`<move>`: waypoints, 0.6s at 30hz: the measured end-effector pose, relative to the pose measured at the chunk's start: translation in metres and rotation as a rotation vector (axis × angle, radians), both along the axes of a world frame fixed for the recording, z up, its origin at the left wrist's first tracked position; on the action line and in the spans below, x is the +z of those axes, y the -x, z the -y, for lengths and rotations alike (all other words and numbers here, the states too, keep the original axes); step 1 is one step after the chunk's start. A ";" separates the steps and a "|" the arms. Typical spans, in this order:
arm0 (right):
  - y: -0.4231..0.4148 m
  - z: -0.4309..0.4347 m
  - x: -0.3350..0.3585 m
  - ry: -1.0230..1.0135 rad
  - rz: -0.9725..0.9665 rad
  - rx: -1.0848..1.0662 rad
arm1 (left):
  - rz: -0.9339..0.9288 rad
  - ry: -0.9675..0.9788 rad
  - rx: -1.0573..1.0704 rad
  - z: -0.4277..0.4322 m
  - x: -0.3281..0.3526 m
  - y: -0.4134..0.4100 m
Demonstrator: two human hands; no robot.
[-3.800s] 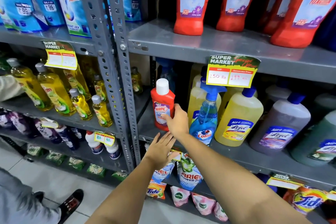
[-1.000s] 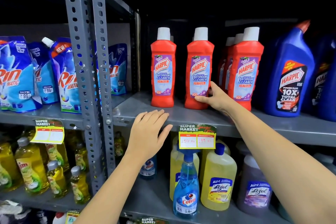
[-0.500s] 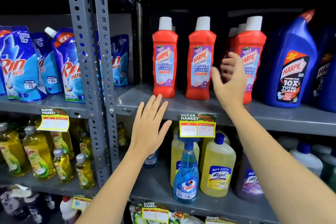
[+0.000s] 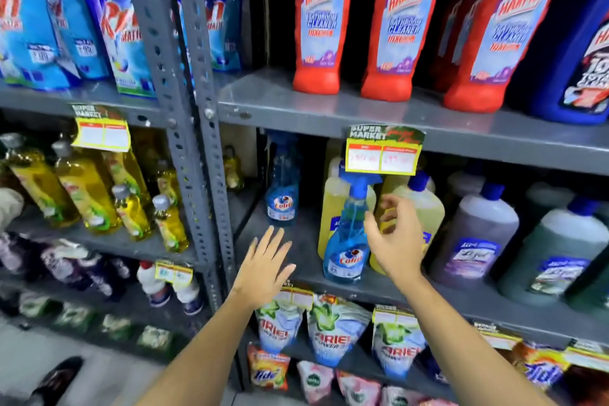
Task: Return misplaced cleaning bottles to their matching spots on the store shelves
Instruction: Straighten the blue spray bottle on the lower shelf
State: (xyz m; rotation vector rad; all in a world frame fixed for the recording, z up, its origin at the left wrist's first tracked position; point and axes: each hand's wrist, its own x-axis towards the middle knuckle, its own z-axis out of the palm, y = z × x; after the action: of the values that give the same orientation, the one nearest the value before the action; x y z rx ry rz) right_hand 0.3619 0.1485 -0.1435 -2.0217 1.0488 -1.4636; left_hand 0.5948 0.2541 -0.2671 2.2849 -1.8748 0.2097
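Note:
A blue Colin spray bottle [image 4: 347, 241] stands at the front of the middle shelf [image 4: 461, 300], in front of yellow Lizol bottles [image 4: 425, 211]. My right hand [image 4: 397, 241] hovers just right of it, fingers spread and curled, holding nothing. My left hand [image 4: 265, 265] is flat and open over the shelf's left part. A second Colin spray bottle [image 4: 282, 194] stands farther back at the left. Three red Harpic bathroom cleaner bottles [image 4: 318, 23] line the upper shelf [image 4: 362, 112].
A grey perforated upright [image 4: 194, 128] divides the racks. Blue Rin pouches [image 4: 108, 20] and yellow dish-liquid bottles [image 4: 85, 194] fill the left rack. Purple and grey Lizol bottles [image 4: 474, 237] stand right. Ariel pouches [image 4: 333, 333] hang below. A yellow price tag [image 4: 382, 155] hangs overhead.
My view has dropped from the Harpic shelf to the shelf below. My right hand came down from the Harpic bottles to beside the front Colin spray bottle; my left hand lowered too.

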 end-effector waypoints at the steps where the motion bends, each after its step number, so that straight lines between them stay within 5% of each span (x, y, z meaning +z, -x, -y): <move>1: 0.000 0.002 -0.009 -0.051 -0.058 -0.019 | -0.022 -0.035 0.002 -0.002 -0.009 0.000; 9: -0.006 0.015 -0.061 -0.479 -0.268 0.155 | -0.096 -0.180 0.046 -0.012 -0.053 -0.001; 18: -0.031 0.002 -0.071 -0.478 -0.278 0.101 | -0.049 -0.079 0.005 -0.011 -0.061 0.003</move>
State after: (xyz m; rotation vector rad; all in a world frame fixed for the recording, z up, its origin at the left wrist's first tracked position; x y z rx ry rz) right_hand 0.3926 0.1468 -0.2149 -1.9165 1.2440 -0.7941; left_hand 0.5922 0.2656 -0.3282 2.3228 -1.8856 0.0809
